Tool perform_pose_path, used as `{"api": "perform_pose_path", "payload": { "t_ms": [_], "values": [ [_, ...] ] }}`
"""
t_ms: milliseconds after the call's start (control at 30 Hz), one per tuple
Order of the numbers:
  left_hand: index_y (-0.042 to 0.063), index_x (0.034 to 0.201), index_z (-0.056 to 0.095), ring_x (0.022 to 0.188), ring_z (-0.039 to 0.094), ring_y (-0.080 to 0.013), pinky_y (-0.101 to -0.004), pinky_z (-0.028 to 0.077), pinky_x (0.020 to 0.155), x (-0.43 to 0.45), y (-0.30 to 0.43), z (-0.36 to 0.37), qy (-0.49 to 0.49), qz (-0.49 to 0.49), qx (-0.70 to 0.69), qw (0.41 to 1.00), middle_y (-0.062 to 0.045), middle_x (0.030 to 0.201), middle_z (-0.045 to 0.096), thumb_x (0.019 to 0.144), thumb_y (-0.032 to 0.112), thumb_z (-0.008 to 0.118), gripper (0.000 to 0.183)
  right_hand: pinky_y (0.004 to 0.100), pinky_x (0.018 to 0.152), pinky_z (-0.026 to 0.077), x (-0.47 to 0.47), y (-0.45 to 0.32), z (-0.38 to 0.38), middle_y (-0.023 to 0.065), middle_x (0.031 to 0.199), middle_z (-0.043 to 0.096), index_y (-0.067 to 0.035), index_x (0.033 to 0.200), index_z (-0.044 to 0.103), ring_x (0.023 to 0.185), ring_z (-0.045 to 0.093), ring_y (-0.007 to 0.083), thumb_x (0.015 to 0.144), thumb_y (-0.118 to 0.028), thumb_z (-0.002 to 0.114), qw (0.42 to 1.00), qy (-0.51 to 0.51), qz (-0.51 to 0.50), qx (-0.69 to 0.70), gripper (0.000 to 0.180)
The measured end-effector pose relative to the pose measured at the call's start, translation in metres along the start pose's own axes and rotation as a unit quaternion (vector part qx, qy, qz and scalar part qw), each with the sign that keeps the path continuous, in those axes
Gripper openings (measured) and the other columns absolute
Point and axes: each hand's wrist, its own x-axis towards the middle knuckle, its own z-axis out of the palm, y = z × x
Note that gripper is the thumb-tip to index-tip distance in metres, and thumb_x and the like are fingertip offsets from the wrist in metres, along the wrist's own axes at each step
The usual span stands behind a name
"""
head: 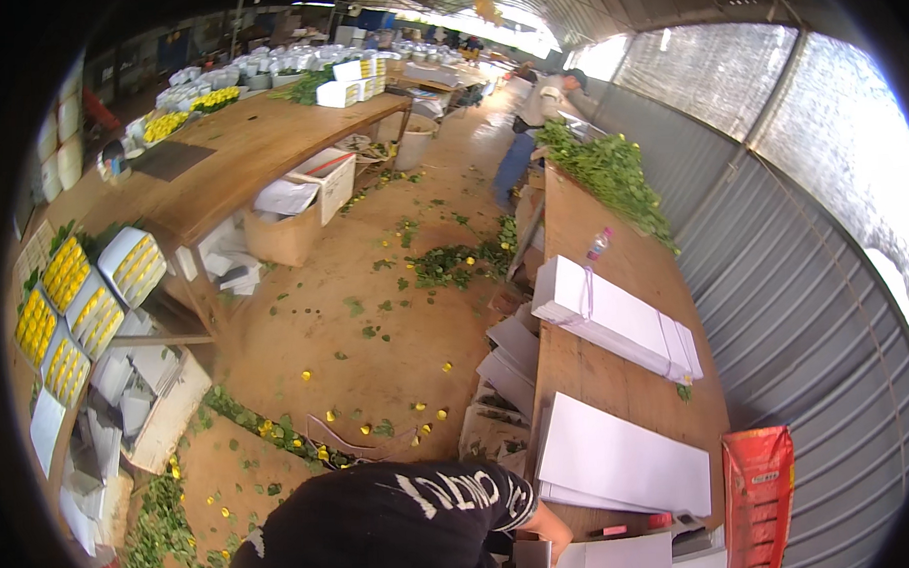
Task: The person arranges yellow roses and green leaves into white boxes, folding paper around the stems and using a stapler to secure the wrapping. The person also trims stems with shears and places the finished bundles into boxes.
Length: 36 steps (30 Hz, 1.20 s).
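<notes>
At the bottom edge, my left hand (555, 530) reaches out of a black sleeve with white lettering. Its fingers go down beside a white cardboard sheet (618, 558), and their tips are hidden, so the grip does not show. My right hand is out of view. Just beyond lies a stack of flat white cardboard (626, 458) on the wooden table (599, 354). A pink-and-dark small object (615, 531) and a red one (659, 519) lie between the stack and the sheet.
Farther along are a tied cardboard bundle (613, 316), a plastic bottle (599, 243) and green stems (608, 177). A red bag (758, 491) stands by the corrugated wall (799, 272). Another person (542, 112) bends over the far end. Packed yellow flowers (69, 320) stand left; leaves litter the floor (335, 311).
</notes>
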Motion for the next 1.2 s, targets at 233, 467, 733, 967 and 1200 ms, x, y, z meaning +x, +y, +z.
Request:
{"api": "perform_pose_path", "payload": {
  "t_ms": [233, 467, 733, 967, 1200],
  "values": [
    [-0.003, 0.108, 0.054, 0.099, 0.05, -0.0234, -0.0348, 0.038, 0.085, 0.027, -0.005, 0.027, -0.049, 0.003, 0.081, 0.996, -0.015, 0.107, 0.055, 0.061, 0.027, 0.077, 0.06, 0.0451, 0.064, 0.043, -0.08, 0.002, -0.008, 0.0196, 0.069, 0.055, -0.007, 0.104, 0.048, 0.064, 0.053, 0.0378, 0.086, -0.04, 0.042, 0.998, -0.01, 0.03, -0.055, 0.039],
    [0.0, 0.106, 0.058, 0.095, 0.056, -0.0216, -0.0357, 0.043, 0.085, -0.006, 0.036, 0.018, -0.07, 0.042, -0.03, 0.996, -0.013, 0.105, 0.061, 0.068, 0.03, 0.073, 0.051, 0.048, 0.064, 0.044, -0.162, 0.002, -0.045, 0.0222, 0.068, 0.058, -0.006, 0.099, 0.055, 0.065, 0.056, 0.0412, 0.087, -0.047, 0.042, 0.964, -0.242, 0.056, -0.091, 0.045],
    [0.003, 0.091, 0.065, 0.078, 0.062, -0.0241, -0.0309, 0.048, 0.071, -0.028, 0.103, 0.001, 0.006, -0.29, 0.153, 0.945, -0.014, 0.085, 0.065, 0.054, 0.044, 0.078, 0.056, 0.0416, 0.097, 0.031, -0.155, 0.09, 0.001, 0.0185, 0.126, 0.042, -0.004, 0.126, 0.04, 0.117, 0.039, 0.0338, 0.087, -0.035, 0.048, 0.99, -0.05, 0.132, 0.008, 0.051],
    [-0.002, 0.094, 0.062, 0.078, 0.062, -0.023, -0.0309, 0.048, 0.07, -0.038, 0.107, -0.008, 0.017, -0.227, 0.011, 0.974, -0.016, 0.086, 0.064, 0.057, 0.033, 0.078, 0.053, 0.058, 0.097, 0.02, -0.159, 0.104, 0.057, 0.0178, 0.136, 0.031, -0.01, 0.132, 0.034, 0.125, 0.029, 0.0333, 0.082, -0.044, 0.049, 0.98, 0.024, 0.113, -0.159, 0.062],
    [-0.002, 0.103, 0.059, 0.085, 0.06, -0.0279, -0.0354, 0.046, 0.079, -0.036, 0.095, -0.009, -0.01, -0.26, -0.052, 0.964, -0.019, 0.094, 0.062, 0.061, 0.037, 0.076, 0.059, 0.0566, 0.101, 0.015, -0.157, 0.108, 0.061, 0.0161, 0.14, 0.025, -0.011, 0.133, 0.033, 0.13, 0.023, 0.0296, 0.082, -0.052, 0.043, 0.978, 0.014, 0.125, -0.166, 0.067]
  ]
}}
